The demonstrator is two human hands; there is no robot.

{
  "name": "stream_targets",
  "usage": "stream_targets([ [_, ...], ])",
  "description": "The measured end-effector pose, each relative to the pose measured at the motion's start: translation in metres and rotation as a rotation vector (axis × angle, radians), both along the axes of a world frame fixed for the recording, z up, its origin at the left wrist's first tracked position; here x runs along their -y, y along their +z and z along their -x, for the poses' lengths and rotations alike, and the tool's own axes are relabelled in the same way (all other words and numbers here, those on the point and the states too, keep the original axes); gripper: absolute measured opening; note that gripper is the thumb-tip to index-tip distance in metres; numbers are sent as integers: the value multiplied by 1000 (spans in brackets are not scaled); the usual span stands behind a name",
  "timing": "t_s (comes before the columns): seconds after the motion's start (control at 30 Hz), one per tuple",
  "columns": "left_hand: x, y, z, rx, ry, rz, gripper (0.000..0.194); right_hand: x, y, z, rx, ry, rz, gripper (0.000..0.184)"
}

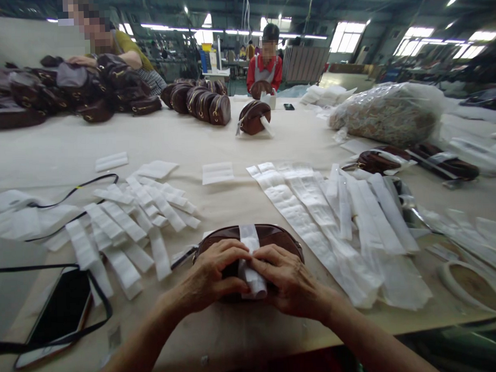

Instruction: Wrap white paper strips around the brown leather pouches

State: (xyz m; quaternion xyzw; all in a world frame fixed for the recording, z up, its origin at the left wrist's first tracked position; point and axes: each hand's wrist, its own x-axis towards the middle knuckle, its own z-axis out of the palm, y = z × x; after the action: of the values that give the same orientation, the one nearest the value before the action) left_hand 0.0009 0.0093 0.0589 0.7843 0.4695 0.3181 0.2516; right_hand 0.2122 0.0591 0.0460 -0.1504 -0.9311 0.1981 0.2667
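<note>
Through the head camera I am seeing a brown bag (280,236) lying at the near side of the counter (218,206), straight ahead of me, with a white strip (248,233) running across its middle and curling down its front. I am resting both hands there. My left hand (208,271) is coming in with its fingers bent, about half closed, the fingertips touching the strip and the thumb sitting lower, apart from the forefinger. My right hand (289,274) is facing it, also half curled, its forefinger lying on the strip just beside the left fingertips. I am not managing to tell whether either hand is pinching the strip or only pressing it against the bag.

To the left, short white strips (131,222) are lying in a loose pile; nearer, a phone (59,306) is lying at a slant with a black strap (31,267) crossing it. To the right, longer white strips (309,213) are fanning out beside a round roll (449,281). Farther off, a plastic sack (386,113) is bulging on the right, a row of bags (204,103) is standing left of centre, and a co-worker (129,46) is resting a hand on a heap of bags (82,88).
</note>
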Motion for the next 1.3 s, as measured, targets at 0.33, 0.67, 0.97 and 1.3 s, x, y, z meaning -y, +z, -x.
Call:
stream_targets([
  [0.33, 5, -2, -16, -20, 67, -170, 38, 0, 0, 0, -56, -25, 23, 48],
  [0.67, 7, -6, -14, -9, 29, -307, 25, 1, -2, -2, -47, -8, -88, 39],
  [0.97, 17, 3, -11, -10, -19, -209, 22, 4, -5, -2, 10, 17, -157, 40],
  [1.3, 16, -9, -20, -214, 37, -381, 22, -7, 16, -19, 38, 220, 241, 36],
])
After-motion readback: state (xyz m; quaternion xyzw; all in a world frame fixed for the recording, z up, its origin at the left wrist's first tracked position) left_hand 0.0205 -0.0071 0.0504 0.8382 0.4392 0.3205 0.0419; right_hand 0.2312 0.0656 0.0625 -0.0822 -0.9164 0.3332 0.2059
